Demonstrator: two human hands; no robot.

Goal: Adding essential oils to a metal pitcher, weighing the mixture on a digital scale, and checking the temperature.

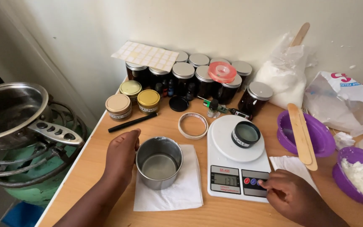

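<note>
Lots cut off or tucked away here. The right hand [293, 197] runs off the bottom edge at the wrist, and its fingertip covers part of the white scale [237, 162]'s button row. The purple bowl of white flakes [360, 176] gets chopped by the right edge, and the white plastic bag [345, 98] above it too. The steel pan on the burner [9, 113] is clipped at the left. Small dropper bottles [168, 87] sit half hidden among the dark jars [202, 80], too small to make out. The sticker sheet [145, 54] covers the back jars' lids.
</note>
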